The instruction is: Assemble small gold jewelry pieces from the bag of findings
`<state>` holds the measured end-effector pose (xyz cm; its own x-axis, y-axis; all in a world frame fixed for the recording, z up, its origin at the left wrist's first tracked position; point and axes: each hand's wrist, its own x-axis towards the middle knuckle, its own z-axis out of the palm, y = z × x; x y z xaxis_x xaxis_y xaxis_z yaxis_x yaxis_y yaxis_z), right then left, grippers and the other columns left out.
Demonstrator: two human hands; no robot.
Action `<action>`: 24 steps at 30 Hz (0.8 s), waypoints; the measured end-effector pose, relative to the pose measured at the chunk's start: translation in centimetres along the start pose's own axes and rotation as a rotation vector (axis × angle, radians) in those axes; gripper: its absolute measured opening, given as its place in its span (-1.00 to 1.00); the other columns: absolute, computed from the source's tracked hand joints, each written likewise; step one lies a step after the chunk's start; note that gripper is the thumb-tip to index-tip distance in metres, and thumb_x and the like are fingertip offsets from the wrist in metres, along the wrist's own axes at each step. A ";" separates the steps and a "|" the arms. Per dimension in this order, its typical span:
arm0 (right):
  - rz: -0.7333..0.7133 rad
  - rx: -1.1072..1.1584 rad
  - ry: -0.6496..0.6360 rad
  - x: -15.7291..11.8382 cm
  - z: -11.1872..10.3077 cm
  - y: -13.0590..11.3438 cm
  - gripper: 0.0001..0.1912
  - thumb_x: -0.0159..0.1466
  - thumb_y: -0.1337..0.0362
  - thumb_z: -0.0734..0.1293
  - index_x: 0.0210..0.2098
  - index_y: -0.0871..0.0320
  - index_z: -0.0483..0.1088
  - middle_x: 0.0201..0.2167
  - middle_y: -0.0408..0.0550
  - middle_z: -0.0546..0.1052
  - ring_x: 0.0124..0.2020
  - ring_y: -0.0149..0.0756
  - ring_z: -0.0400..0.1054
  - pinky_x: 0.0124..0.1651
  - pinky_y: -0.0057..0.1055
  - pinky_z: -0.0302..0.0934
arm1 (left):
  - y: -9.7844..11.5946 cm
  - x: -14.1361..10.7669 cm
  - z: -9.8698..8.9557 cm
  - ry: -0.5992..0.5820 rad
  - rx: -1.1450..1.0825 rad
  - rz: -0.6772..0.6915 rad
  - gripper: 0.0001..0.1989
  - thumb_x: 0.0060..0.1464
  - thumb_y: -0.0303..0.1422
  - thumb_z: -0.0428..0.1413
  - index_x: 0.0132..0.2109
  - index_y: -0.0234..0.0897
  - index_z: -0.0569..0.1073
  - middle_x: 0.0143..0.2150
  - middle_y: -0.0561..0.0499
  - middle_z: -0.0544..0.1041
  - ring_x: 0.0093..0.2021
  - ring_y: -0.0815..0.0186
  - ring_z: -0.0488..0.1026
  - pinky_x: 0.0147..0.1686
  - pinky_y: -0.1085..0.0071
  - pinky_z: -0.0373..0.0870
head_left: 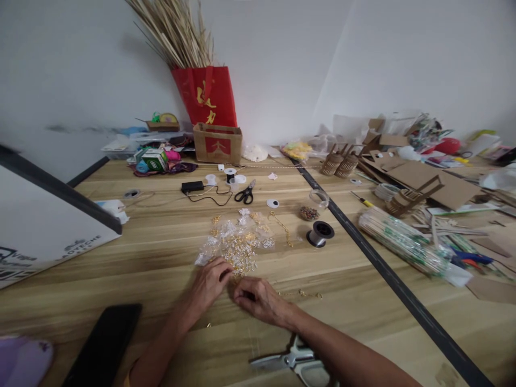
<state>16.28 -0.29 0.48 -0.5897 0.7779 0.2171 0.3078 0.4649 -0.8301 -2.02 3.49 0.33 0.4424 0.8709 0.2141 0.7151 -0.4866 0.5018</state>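
Note:
My left hand (212, 282) reaches to the near edge of a pile of small gold and clear jewelry pieces (242, 252), its thumb and fingertips pinched together. Close beside it, my right hand (260, 300) is closed, fingers curled inward. Whatever either hand pinches is too small or hidden to make out. Clear plastic bags (220, 239) lie among the pieces. A gold chain (300, 294) stretches out to the right of my right hand, and another gold chain (287, 234) rests beyond the pile. Below my right forearm, which partly covers them, lie grey-handled shears (288, 359).
Black-handled scissors (245, 193), a wire spool (320, 234) and a tub of beads (309, 213) stand farther back. A black phone-like slab (105, 344) lies at near left. Packed sticks (403, 242) and cardboard (427, 174) crowd the right, past a dark strip (363, 242).

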 end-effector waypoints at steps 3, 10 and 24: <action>0.002 0.009 -0.011 0.0 0.0 -0.1 -0.89 0.19 0.47 0.22 -0.41 0.20 0.35 -0.45 -0.15 0.37 -0.41 -0.44 0.23 -0.31 -0.56 0.12 | -0.1 0.0 0.0 0.003 -0.010 -0.011 -0.84 0.04 -0.55 0.02 -0.38 -0.29 0.46 -0.37 -0.01 0.49 -0.30 0.29 0.43 -0.25 0.40 0.37; 0.001 0.020 0.003 0.0 0.0 -0.3 -0.88 0.16 0.51 0.23 -0.42 0.20 0.34 -0.47 -0.17 0.36 -0.44 -0.47 0.21 -0.35 -0.58 0.09 | -0.4 0.0 0.0 0.033 -0.074 -0.060 -0.81 -0.03 -0.61 0.02 -0.38 -0.29 0.48 -0.38 0.01 0.52 -0.33 0.34 0.45 -0.29 0.45 0.38; -0.018 0.038 0.000 -0.1 0.3 0.3 -0.87 0.16 0.51 0.22 -0.42 0.21 0.34 -0.45 -0.16 0.39 -0.43 -0.45 0.23 -0.34 -0.57 0.09 | 0.4 0.1 -0.6 -0.017 -0.077 -0.111 -0.81 -0.02 -0.62 0.03 -0.36 -0.32 0.50 -0.34 -0.02 0.50 -0.30 0.32 0.45 -0.25 0.43 0.36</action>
<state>16.26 -0.36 0.05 -0.5949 0.7695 0.2323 0.2688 0.4627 -0.8448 -2.01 3.42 1.05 0.3726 0.9174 0.1400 0.7164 -0.3803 0.5850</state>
